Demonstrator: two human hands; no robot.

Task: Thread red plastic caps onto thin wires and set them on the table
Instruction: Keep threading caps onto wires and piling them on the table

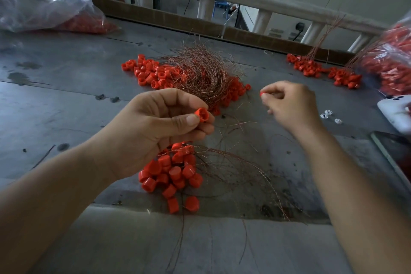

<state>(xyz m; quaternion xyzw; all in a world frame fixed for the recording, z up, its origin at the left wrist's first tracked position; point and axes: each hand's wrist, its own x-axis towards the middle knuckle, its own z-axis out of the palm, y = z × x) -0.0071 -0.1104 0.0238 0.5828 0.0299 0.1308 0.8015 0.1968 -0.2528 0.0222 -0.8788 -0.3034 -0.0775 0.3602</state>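
Observation:
My left hand (160, 131) pinches a red plastic cap (202, 114) between thumb and fingers, its open end facing me. My right hand (291, 104) is raised to the right, its fingertips pinching a small red piece (262, 94). Whether a wire runs from it I cannot tell. A tangle of thin copper wires (200, 71) lies on the grey table (66, 100) beyond my hands, with loose red caps (151, 72) beside it. Under my left hand sits a pile of caps on wires (171, 173), with wire strands (244, 173) trailing right.
A plastic bag of red caps (51, 13) lies at the far left and another bag (391, 60) at the right edge. More wired caps (322, 71) lie far right. A white device (395, 113), small white pieces (327, 115) and a dark phone (393, 153) sit at the right.

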